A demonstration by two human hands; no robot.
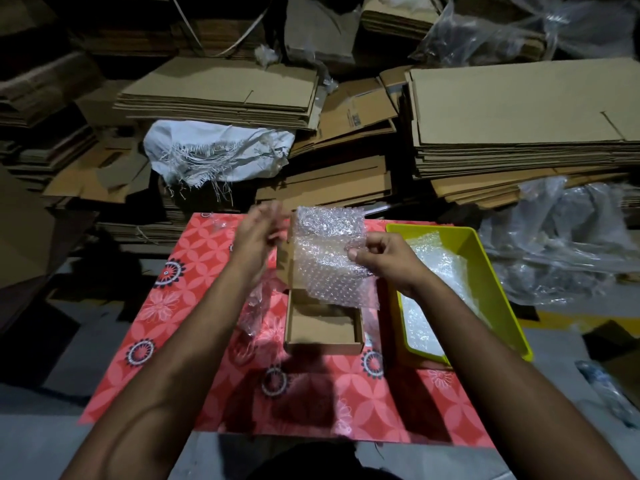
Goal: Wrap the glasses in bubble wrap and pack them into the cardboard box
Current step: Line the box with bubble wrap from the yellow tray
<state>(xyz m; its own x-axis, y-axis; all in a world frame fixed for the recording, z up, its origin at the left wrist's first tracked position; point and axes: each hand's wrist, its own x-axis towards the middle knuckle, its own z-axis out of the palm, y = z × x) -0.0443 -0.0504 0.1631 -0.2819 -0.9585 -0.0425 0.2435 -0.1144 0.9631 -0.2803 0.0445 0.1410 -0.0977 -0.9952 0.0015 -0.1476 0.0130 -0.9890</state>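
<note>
The right hand (375, 254) pinches the bubble wrap (330, 258) hanging directly above the open cardboard box (323, 327), while the blurred left hand (258, 232) hovers beside it, fingers relaxed.

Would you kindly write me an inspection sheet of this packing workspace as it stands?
Surface: red patterned cloth covers it.
Job's things: small cardboard box open, nothing visible in the part that shows; bubble wrap sheet held above it; no glasses discernible.
Clutter: yellow tray with more wrap; clear plastic scrap left of the box.
Grippers: right hand pinches the sheet's edge; left hand blurred, fingers straight.
Cables: nothing seen.
Surroundings: flattened cardboard stacks, white sack, plastic sheeting.
</note>
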